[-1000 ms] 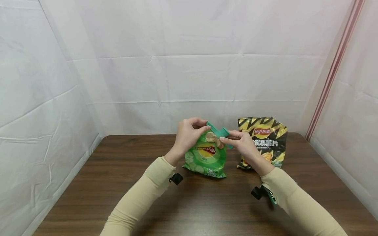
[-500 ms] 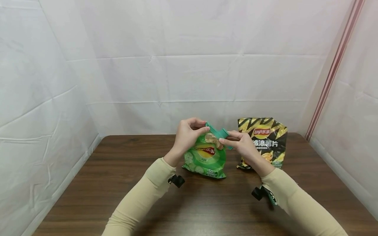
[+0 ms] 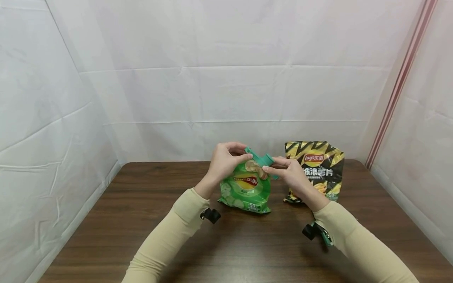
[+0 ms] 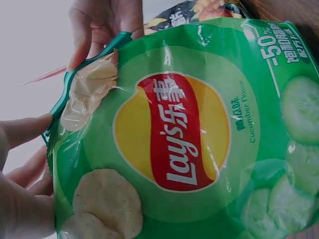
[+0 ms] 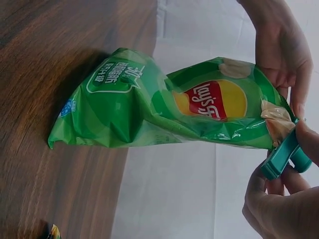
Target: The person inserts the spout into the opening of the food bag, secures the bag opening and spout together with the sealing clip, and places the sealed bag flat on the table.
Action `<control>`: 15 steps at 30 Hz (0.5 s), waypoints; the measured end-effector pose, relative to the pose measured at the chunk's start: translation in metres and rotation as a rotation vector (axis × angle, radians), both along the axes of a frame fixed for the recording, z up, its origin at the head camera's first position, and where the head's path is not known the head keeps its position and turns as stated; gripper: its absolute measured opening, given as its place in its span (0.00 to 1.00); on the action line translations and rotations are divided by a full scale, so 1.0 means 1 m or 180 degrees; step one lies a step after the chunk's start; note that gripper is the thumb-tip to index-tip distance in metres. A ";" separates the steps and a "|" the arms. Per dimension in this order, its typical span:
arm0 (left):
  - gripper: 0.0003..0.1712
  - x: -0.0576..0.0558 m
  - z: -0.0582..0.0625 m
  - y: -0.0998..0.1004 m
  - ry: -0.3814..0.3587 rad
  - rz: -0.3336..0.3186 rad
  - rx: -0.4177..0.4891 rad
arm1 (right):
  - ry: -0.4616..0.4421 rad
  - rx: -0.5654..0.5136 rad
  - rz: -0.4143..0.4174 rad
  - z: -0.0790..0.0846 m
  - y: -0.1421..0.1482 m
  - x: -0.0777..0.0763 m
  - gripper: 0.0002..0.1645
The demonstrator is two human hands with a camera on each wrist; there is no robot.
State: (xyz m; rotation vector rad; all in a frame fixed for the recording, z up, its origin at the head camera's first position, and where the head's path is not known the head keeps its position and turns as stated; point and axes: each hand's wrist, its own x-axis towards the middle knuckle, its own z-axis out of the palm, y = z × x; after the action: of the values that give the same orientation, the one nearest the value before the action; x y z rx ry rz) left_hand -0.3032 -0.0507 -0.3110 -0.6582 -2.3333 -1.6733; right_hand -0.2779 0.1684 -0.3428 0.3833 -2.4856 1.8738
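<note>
The left hand (image 3: 226, 160) pinches one end of the teal bag clip (image 3: 262, 159), and the right hand (image 3: 288, 172) pinches the other end. The clip goes across the top of the green Lay's cucumber chip bag (image 3: 244, 192). The bag is below the fingers, its bottom on the brown table (image 3: 159, 188). A black and yellow Lay's bag (image 3: 323, 171) stands just behind the right hand.
</note>
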 end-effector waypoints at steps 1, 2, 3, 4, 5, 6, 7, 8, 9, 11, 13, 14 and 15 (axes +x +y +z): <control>0.13 -0.001 0.001 -0.001 -0.0052 -0.0051 -0.0029 | 0.0005 -0.0003 0.0011 0.000 0.000 0.000 0.28; 0.13 -0.001 0.002 -0.001 -0.0107 -0.0111 -0.0047 | 0.0010 -0.0012 0.0025 0.000 0.000 0.000 0.28; 0.12 -0.002 0.003 -0.002 -0.0166 -0.0171 -0.0066 | 0.0017 -0.0017 0.0039 0.000 0.000 0.000 0.28; 0.12 -0.003 0.004 -0.003 -0.0227 -0.0225 -0.0076 | 0.0025 -0.0019 0.0048 0.000 0.000 -0.001 0.27; 0.11 -0.004 0.005 -0.003 -0.0296 -0.0262 -0.0074 | 0.0038 -0.0020 0.0055 0.000 -0.001 -0.001 0.27; 0.11 -0.004 0.006 -0.004 -0.0364 -0.0289 -0.0052 | 0.0055 -0.0025 0.0064 -0.001 -0.001 -0.001 0.27; 0.10 -0.004 0.007 -0.004 -0.0420 -0.0302 -0.0027 | 0.0078 -0.0028 0.0070 -0.001 -0.001 -0.001 0.27; 0.10 -0.004 0.008 -0.005 -0.0469 -0.0300 0.0003 | 0.0097 -0.0030 0.0072 -0.001 -0.001 -0.001 0.27; 0.10 -0.003 0.009 -0.005 -0.0514 -0.0297 0.0030 | 0.0113 -0.0029 0.0074 -0.001 -0.002 -0.001 0.26; 0.09 -0.003 0.010 -0.005 -0.0590 -0.0281 0.0082 | 0.0141 -0.0032 0.0085 -0.001 -0.002 -0.001 0.26; 0.08 -0.002 0.010 -0.006 -0.0648 -0.0291 0.0124 | 0.0158 -0.0034 0.0101 -0.001 -0.002 0.000 0.25; 0.08 -0.001 0.011 -0.006 -0.0678 -0.0302 0.0143 | 0.0166 -0.0041 0.0116 -0.001 -0.002 0.000 0.24; 0.07 -0.001 0.011 -0.006 -0.0707 -0.0308 0.0158 | 0.0181 -0.0043 0.0129 -0.001 -0.002 0.000 0.24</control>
State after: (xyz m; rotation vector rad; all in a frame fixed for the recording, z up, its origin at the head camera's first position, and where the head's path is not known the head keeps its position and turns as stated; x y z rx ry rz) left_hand -0.3038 -0.0567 -0.2995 -0.6131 -2.4328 -1.9307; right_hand -0.2781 0.1663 -0.3434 0.4832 -2.4459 1.8655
